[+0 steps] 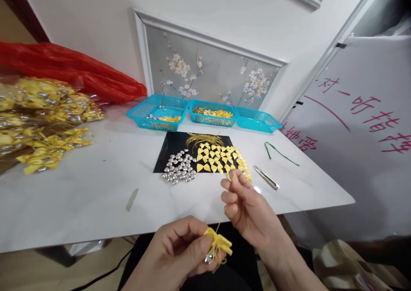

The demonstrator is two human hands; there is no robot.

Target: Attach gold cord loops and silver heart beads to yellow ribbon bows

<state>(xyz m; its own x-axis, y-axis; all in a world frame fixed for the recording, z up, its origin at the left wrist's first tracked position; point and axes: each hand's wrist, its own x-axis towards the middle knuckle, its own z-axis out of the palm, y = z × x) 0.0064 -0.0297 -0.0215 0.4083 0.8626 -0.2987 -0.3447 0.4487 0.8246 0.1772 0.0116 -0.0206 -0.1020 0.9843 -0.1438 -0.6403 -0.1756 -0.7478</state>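
My left hand [180, 250] is closed, pinching a small yellow ribbon bow [220, 241] with a silver bead hanging under it, low in front of the table edge. My right hand [247, 205] is raised above it, fingers pinched on the end of a thin gold thread [219, 227] that runs down to the bow. Beyond my hands, a black mat [170, 147] on the white table [96, 196] carries a heap of silver heart beads [180, 167], rows of yellow bows [220, 156] and a bundle of gold threads [204, 139].
Small metal snips [266, 177] and a green twist tie [279, 152] lie right of the mat. Three blue baskets [159, 111] stand along the wall. Bags of finished yellow bows [41, 111] and a red plastic bag [73, 72] fill the left. A whiteboard [359, 124] leans at the right.
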